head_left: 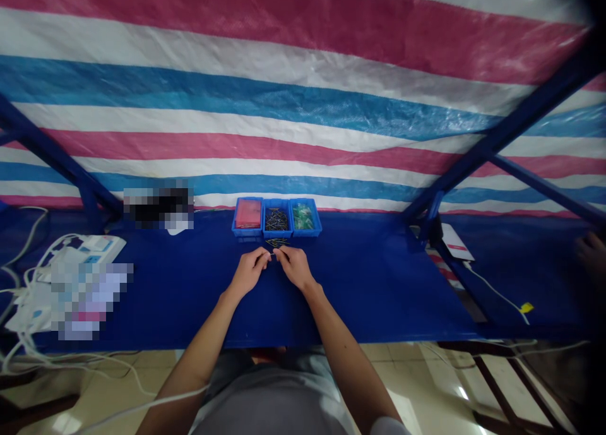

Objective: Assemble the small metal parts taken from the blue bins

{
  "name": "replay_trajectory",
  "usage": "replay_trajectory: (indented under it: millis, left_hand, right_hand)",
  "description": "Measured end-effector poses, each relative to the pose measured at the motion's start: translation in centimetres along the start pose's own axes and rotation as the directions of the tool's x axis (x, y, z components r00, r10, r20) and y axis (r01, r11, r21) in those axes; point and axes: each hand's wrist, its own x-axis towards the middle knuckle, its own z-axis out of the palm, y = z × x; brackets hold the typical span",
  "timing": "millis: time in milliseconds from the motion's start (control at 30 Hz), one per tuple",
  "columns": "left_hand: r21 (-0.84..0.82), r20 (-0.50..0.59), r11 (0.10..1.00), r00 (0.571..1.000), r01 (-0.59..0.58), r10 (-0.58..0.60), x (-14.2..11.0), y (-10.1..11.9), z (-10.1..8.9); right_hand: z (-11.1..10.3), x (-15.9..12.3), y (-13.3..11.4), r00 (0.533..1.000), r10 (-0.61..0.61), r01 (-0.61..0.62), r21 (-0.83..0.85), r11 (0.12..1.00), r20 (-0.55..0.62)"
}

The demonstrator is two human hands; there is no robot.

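Observation:
My left hand (250,269) and my right hand (294,264) meet over the blue table, fingers pinched together. A tiny, thin, pale piece shows between the fingertips; its kind is too small to make out. Just beyond the fingers lies a small pile of dark, thin, screw-like pieces (277,242). Behind it three blue bins stand side by side. Flat red pieces (249,213) fill the left bin (247,232). The middle bin (269,202) contains more dark screw-like pieces (276,220). In the right bin (307,233) are green pieces (303,216), perhaps in clear plastic.
White power strips (106,249) and tangled cables lie at the left, beside blurred-out items. A white device (457,242) with a cable rests at the right. Blue frame bars (466,163) slope up at both sides. A striped sheet (284,148) hangs behind. Another person's hand (591,249) shows at far right.

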Motion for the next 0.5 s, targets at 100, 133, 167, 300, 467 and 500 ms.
replay_trajectory:
  millis: [100, 133, 167, 300, 467, 500]
  left_hand:
    - [0.000, -0.006, 1.000, 1.000, -0.003, 0.003, 0.00, 0.09, -0.07]
    - [-0.001, -0.009, 1.000, 1.000, -0.004, 0.004, -0.01, 0.09, -0.08]
    - [-0.003, -0.012, 1.000, 1.000, -0.004, 0.004, -0.01, 0.08, -0.09]
    - [-0.013, -0.018, 1.000, 1.000, 0.006, -0.006, -0.03, 0.05, -0.12]
    - [-0.024, -0.018, 1.000, 1.000, 0.012, -0.013, -0.04, 0.08, -0.15]
    - [-0.024, -0.018, 1.000, 1.000, 0.014, -0.014, -0.03, 0.07, -0.15]
  right_hand:
    - [-0.15, 0.05, -0.01, 1.000, -0.015, 0.015, 0.078, 0.997, -0.008]
    - [-0.19, 0.06, 0.00, 1.000, -0.018, 0.019, 0.099, 0.995, -0.011]
    - [-0.23, 0.08, 0.01, 1.000, -0.022, 0.023, 0.118, 0.993, -0.013]
    - [-0.32, 0.11, 0.07, 0.999, -0.032, 0.037, 0.177, 0.984, -0.027]
    - [-0.30, 0.05, 0.10, 1.000, -0.002, 0.008, 0.218, 0.976, -0.026]
    - [-0.29, 0.05, 0.11, 1.000, 0.007, -0.001, 0.224, 0.975, -0.024]
